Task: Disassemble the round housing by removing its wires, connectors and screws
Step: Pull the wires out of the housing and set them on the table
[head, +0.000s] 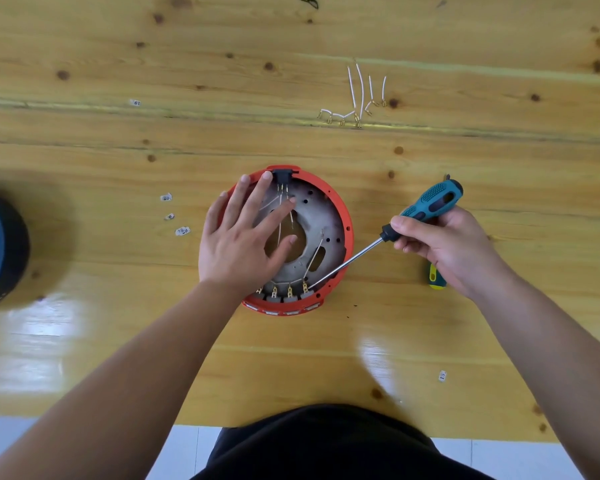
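A flat, open left hand [238,237] hides much of the round housing [343,220]. The right hand [444,247] grips a screwdriver [388,233], tip blurred among connectors [290,292].

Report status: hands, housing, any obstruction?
Left hand flat on orange housing, steadying. Right hand gripping screwdriver, tip at rightmost brass terminal. Wires still attached; nothing blocking.
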Tool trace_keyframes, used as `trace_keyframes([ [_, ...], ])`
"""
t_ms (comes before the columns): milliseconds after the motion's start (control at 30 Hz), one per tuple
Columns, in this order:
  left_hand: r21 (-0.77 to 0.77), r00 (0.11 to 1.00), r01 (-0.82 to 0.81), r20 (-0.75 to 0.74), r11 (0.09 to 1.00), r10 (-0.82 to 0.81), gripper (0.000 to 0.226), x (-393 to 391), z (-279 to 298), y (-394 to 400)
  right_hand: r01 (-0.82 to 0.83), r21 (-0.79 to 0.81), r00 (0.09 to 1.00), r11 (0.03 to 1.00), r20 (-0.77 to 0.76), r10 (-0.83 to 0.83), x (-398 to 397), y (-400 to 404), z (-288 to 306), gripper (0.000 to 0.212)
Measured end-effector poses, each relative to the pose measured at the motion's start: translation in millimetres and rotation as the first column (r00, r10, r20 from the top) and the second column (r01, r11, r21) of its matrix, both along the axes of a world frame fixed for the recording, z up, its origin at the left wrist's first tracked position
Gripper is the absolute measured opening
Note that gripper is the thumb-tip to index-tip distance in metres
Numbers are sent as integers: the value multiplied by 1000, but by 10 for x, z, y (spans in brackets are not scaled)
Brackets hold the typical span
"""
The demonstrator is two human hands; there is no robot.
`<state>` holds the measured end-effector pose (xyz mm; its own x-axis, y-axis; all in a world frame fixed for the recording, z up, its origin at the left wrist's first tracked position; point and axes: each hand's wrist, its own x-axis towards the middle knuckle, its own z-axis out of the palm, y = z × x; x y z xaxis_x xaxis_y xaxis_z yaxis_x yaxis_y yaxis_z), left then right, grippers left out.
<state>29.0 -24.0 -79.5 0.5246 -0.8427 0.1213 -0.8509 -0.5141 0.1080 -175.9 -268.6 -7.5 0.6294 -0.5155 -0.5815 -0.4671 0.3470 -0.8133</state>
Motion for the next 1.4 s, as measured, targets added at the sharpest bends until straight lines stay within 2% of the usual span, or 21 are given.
trace_keyframes([
  [133,-8,1000,1,5,1000,-1,54,-3,-3,3,-5,-34,1000,999,-4,5,14,16,31,7],
  [500,21,1000,-7,10,1000,7,55,1,10,-1,-29,-157,1000,987,-3,29,23,86,123,11],
  [633,11,1000,-10,10,1000,9,54,-7,4,-5,-88,-166,994,982,46,96,-44,93,171,5],
  [933,9,1000,-18,5,1000,18,53,-10,10,-8,-123,-160,968,979,198,154,-179,115,171,9],
  [1233,26,1000,-27,2,999,27,54,-14,16,-12,-109,-131,958,985,250,139,-222,135,155,16],
  [1400,23,1000,-26,1,999,26,54,-7,8,-13,-113,-126,957,986,255,142,-224,132,151,32],
])
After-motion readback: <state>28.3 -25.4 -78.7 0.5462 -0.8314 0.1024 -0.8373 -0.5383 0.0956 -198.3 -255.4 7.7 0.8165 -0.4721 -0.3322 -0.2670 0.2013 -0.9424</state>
